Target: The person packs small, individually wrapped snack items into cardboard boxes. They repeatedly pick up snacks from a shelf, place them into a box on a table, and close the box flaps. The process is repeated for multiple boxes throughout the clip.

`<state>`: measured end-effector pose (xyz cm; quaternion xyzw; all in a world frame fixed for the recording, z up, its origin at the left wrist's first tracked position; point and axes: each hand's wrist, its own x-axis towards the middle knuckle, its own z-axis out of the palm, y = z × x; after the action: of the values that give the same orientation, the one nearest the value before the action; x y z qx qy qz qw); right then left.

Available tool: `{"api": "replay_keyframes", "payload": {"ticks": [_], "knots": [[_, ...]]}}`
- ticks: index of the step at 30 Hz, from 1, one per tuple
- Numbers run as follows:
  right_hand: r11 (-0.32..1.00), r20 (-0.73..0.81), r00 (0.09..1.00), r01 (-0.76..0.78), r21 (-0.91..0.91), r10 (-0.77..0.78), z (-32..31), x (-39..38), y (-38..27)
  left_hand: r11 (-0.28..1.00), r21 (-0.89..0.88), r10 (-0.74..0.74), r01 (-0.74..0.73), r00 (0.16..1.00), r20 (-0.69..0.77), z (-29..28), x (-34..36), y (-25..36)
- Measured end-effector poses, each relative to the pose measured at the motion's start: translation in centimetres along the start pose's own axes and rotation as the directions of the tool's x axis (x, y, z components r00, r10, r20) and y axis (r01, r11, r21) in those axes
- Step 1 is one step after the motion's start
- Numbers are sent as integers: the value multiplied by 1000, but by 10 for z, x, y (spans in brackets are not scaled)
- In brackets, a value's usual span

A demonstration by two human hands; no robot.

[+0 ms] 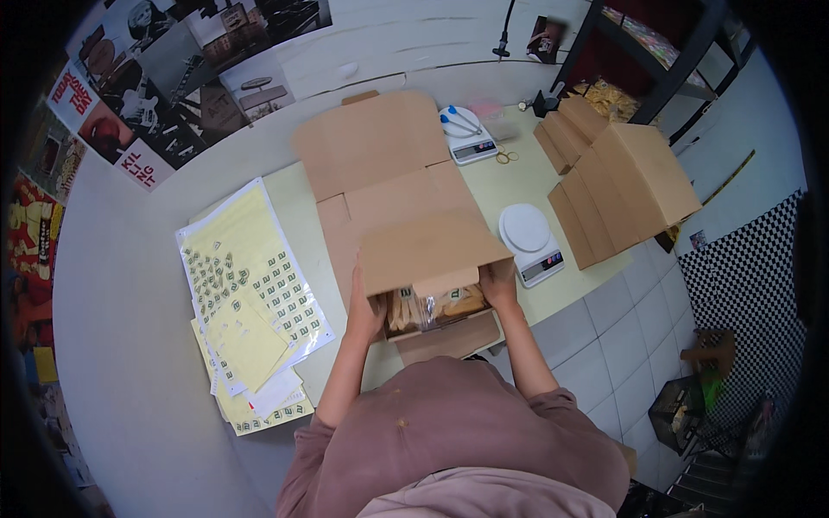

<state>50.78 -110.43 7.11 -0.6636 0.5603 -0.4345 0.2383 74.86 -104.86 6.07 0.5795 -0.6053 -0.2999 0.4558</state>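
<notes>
The cardboard box [432,246] sits between the two hands, its open side facing the body. The left hand [367,315] is partly curled and has hold of the left wall; the right hand [498,291] is bent around the opposite wall, gripping it. Clear bags [458,300] of tan pieces lie between the palms.

The box is probably light to moderate in weight, its walls stiff but apt to bow if squeezed. The bags look slick and loose, their contents perhaps brittle, so low on both side walls seems the best hold, with support underneath.

The box's top panel hides the bags' far ends and some right-hand fingers; the left fingertips are hard to make out. Whether the flat cardboard [371,147] beyond the hands joins the box, I cannot tell.
</notes>
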Motion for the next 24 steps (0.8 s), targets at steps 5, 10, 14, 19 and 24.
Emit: {"api": "replay_keyframes", "payload": {"ticks": [5, 10, 14, 19, 24], "knots": [[996, -50, 999, -5, -87, 1, 14, -11, 41, 992, 52, 111, -111, 994, 7, -5, 27, -5], [999, -27, 999, 33, 3, -33, -10, -16, -23, 983, 34, 176, -179, 981, 84, -30, 4, 18], [984, 112, 978, 175, 14, -176, -25, -34, -10, 967, 51, 234, -249, 950, 205, -25, -12, 8], [988, 167, 978, 138, -71, -124, -23, -56, -22, 972, 54, 216, -228, 963, 163, -12, -25, -1], [994, 175, 982, 90, -57, -79, -25, -62, -31, 985, 45, 160, -165, 983, 87, -4, -28, -7]]}}
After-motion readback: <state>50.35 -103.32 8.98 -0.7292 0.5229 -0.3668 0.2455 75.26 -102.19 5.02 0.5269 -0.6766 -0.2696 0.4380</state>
